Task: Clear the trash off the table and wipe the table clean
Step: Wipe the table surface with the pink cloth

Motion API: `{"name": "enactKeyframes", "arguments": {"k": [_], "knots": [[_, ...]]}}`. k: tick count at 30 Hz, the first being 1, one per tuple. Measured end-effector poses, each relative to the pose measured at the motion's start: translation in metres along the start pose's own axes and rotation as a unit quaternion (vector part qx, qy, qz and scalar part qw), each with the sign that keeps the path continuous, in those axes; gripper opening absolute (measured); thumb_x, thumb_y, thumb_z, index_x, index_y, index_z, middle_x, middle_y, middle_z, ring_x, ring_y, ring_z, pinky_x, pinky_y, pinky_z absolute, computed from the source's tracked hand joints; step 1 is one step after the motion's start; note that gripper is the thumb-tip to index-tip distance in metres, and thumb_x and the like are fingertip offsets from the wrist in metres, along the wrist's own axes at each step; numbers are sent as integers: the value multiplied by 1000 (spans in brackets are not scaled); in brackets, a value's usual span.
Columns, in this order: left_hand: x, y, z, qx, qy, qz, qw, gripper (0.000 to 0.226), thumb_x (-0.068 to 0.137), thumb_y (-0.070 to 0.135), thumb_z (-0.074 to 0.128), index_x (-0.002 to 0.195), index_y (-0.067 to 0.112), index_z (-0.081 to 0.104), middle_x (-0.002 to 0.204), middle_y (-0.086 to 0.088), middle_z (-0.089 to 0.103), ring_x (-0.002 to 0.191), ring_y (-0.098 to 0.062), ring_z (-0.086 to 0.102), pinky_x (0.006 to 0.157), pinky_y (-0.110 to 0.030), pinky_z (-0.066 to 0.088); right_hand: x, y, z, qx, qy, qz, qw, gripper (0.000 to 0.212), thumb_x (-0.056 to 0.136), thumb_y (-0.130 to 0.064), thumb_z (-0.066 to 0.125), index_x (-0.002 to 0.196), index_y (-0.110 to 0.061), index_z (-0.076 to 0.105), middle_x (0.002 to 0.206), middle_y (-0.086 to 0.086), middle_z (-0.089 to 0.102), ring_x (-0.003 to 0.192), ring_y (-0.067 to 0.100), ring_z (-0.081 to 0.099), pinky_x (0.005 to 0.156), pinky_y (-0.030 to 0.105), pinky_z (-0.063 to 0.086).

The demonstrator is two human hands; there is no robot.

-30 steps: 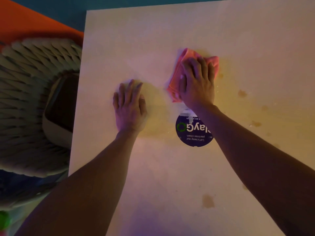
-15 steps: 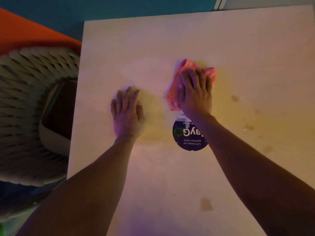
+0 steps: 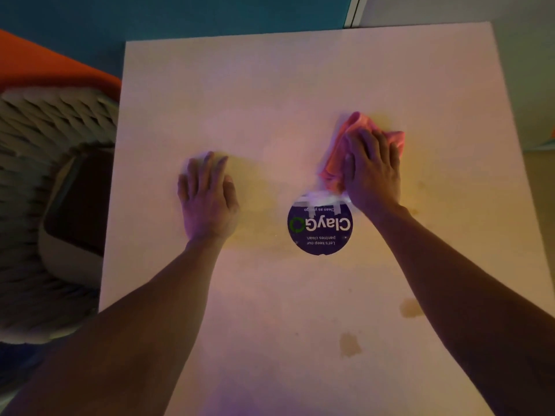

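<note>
Pressing down on a crumpled pink cloth (image 3: 336,157), the right hand (image 3: 372,169) is laid flat with fingers straight, nothing being clasped. The cloth is held against the table (image 3: 270,85) just beyond a round purple sticker (image 3: 319,226), whose far edge it touches. The left hand (image 3: 207,199) is spread palm-down on the bare tabletop, well apart from the cloth. Brownish stains (image 3: 348,343) are seen nearer the front edge. A woven chair (image 3: 45,205) stands beside the table's left edge.

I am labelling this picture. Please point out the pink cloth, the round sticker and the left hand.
pink cloth (image 3: 333,163), head view, its left fold.
round sticker (image 3: 320,226), head view, its middle.
left hand (image 3: 207,199), head view, its back.
</note>
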State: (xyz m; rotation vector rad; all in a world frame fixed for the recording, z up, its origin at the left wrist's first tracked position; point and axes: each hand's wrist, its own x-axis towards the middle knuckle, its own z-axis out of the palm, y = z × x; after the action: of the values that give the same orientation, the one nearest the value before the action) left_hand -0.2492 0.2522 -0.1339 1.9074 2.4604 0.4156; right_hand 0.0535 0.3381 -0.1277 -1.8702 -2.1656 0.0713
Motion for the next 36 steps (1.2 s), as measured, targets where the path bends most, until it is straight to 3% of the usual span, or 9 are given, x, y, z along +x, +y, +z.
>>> {"name": "enactKeyframes", "arguments": {"k": [8, 12, 18, 23, 29, 36], "knots": [[0, 17, 1, 16, -35, -47, 998, 48, 100, 31, 37, 147, 22, 43, 159, -1, 36, 147, -37, 28, 119, -54, 19, -47, 62, -21, -19, 54, 51, 997, 43, 105, -32, 35, 143, -17, 49, 148, 8, 47, 141, 33, 36, 115, 52, 29], [6, 67, 10, -17, -73, -118, 990, 56, 101, 37, 29, 153, 18, 35, 165, -5, 24, 153, -38, 15, 120, -61, 7, -45, 61, -18, -23, 59, 63, 996, 42, 105, -30, 37, 143, -16, 49, 148, 8, 47, 141, 34, 36, 115, 53, 27], [20, 154, 26, -43, -113, -112, 986, 59, 102, 45, 32, 157, 24, 27, 168, -1, 13, 155, -35, 4, 121, -60, -2, -28, 67, -12, -26, 56, 63, 996, 43, 106, -32, 34, 144, -18, 48, 148, 8, 47, 142, 35, 36, 115, 56, 25], [12, 181, 36, 1, -96, -117, 989, 61, 103, 47, 26, 159, 25, 22, 169, -2, 12, 155, -34, 6, 122, -59, 3, 11, 85, -7, -40, 54, 47, 997, 45, 105, -35, 33, 144, -19, 48, 149, 8, 47, 142, 35, 38, 113, 59, 27], [14, 183, 40, 12, -68, -121, 990, 58, 100, 44, 34, 156, 25, 31, 166, -2, 22, 154, -34, 15, 122, -59, 10, 67, 90, 2, -20, 9, 87, 996, 52, 100, -37, 30, 147, -18, 45, 152, 11, 44, 143, 42, 34, 115, 65, 18], [14, 182, 38, 15, -61, -124, 990, 57, 99, 44, 31, 155, 28, 33, 166, -1, 23, 154, -33, 15, 122, -58, 10, 15, 82, -3, 9, 8, 4, 1000, 49, 100, -33, 40, 144, -15, 51, 152, 9, 46, 145, 39, 34, 115, 63, 23]]}}
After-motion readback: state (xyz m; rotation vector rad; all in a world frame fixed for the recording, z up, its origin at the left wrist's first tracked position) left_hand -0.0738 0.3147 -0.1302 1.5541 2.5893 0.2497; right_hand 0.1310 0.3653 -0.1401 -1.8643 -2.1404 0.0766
